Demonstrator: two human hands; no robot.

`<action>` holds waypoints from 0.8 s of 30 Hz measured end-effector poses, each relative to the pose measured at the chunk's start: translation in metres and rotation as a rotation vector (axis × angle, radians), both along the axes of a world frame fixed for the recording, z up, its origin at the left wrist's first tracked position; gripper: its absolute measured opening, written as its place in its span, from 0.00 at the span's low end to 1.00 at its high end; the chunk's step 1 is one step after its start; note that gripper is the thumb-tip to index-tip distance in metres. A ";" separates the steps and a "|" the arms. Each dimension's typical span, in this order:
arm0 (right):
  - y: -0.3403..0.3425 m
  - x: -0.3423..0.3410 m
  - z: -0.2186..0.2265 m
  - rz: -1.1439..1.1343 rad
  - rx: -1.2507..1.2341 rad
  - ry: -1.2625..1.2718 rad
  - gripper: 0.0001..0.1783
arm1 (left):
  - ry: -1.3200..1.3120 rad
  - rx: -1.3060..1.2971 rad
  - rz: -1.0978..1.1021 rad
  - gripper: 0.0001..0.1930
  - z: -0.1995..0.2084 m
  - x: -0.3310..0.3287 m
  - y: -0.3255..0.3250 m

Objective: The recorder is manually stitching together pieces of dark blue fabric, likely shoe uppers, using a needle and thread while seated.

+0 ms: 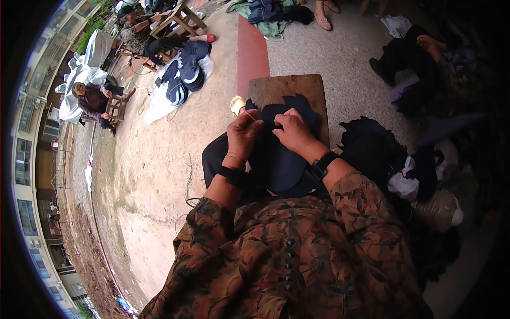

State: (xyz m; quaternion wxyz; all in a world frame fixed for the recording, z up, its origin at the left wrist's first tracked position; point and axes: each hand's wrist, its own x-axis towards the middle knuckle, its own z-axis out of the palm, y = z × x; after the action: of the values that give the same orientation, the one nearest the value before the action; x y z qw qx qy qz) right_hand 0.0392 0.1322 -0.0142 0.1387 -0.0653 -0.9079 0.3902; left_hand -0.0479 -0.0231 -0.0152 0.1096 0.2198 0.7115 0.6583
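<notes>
Dark navy cloth pieces [284, 162], some with jagged edges, lie over my lap and on a brown wooden stool [289, 85] in front of me. My left hand [243, 133] is raised just left of the cloth, thumb and fingers pinched together. A thin pale line shows at its fingertips; whether it is a thread or a needle is too small to tell. Close by on the right, my right hand [295, 132] bends its fingers down on the cloth and grips it. Dark bands circle both my wrists.
More dark cloth [369, 143] is heaped at my right, near white and clear plastic bags [438, 210]. Seated people [95, 101] work at the far left, beside dark pieces [186, 74] on a white sheet. Another person [409, 53] sits at the right.
</notes>
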 end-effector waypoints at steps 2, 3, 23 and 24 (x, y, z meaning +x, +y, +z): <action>-0.006 0.002 0.002 -0.060 0.073 0.020 0.12 | 0.054 -0.053 -0.005 0.12 0.004 0.000 0.000; -0.009 0.004 0.002 -0.058 0.076 0.022 0.12 | 0.090 -0.111 -0.006 0.14 0.006 0.001 0.000; -0.012 0.012 -0.001 -0.009 0.216 0.149 0.20 | 0.142 -0.421 -0.126 0.15 0.016 -0.004 -0.030; -0.012 0.012 -0.001 0.000 0.202 0.149 0.20 | 0.288 -0.463 -0.136 0.15 0.017 -0.005 -0.035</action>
State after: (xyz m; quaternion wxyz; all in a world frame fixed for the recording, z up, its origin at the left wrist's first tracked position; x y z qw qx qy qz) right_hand 0.0513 0.1201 -0.0151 0.2117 -0.0217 -0.9297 0.3007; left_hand -0.0528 -0.0579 0.0019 0.0985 0.3277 0.8348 0.4314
